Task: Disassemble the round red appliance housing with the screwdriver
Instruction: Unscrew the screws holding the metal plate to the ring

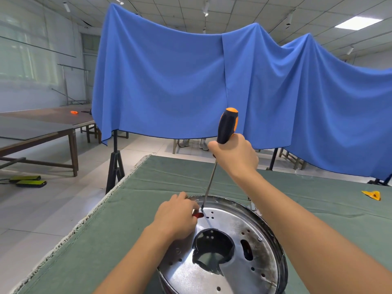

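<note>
Gripping the screwdriver (pixel 226 128) handle, the right hand (pixel 235 154) sets its tip on the housing (pixel 237 247). Left hand (pixel 177 217) pinches a red part (pixel 198 214). No writing is legible.

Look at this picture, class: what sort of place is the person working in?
Probably a workshop or training room. Long wooden tables stand on a tiled floor, blue cloth hangs on stands as a screen, and the right hand works a screwdriver on a metal housing.

black-and-orange screwdriver handle (pixel 227 126), silver housing (pixel 233 247), green tablecloth (pixel 161 177), blue drape (pixel 169 85)
</note>
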Demonstrator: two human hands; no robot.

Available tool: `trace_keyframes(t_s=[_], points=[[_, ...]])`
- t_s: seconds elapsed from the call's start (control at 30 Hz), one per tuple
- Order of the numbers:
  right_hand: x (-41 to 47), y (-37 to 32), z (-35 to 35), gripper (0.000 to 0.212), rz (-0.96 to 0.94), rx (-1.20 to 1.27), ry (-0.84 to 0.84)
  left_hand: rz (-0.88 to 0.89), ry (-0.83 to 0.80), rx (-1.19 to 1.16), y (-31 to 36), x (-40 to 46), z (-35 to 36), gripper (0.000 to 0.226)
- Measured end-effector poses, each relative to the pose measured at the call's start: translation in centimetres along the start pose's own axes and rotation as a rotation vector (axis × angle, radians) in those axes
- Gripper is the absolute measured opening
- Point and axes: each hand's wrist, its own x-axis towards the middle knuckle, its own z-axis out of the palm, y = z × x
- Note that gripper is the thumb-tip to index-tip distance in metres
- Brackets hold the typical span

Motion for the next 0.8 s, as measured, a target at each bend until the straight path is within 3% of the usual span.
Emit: trace_keyframes(t_s=[0.13, 0.33, 0.47, 0.57, 0.8], points=[[1.8, 0.3, -0.2, 0.022, 0.035, 0.098, -0.16, -0.025, 0.102, -0.134, 0.0, 0.1, 0.1, 0.031], [2.5, 0.0, -0.9, 0.03, -0.17, 0.192, -0.446, -0.097, 0.21, -0.302, -0.1, 0.5, 0.0, 0.038], [2.8, 0.4, -0.5, 0.027, -0.134, 0.165, -0.413, -0.129, 0.17, -0.327, 0.3, 1.5, -0.7, 0.039], [2.7, 0.6, -0.1, 0.03, -0.102, 0.117, -0.366, -0.077, 0.146, -0.481, 1.5, 2.3, -1.4, 0.025], [2.4, -0.4, -2.3, 0.044, -0.061, 0.119, -0.445, -0.05, 0.282, -0.588, 1.7, 2.9, -1.3, 0.029]])
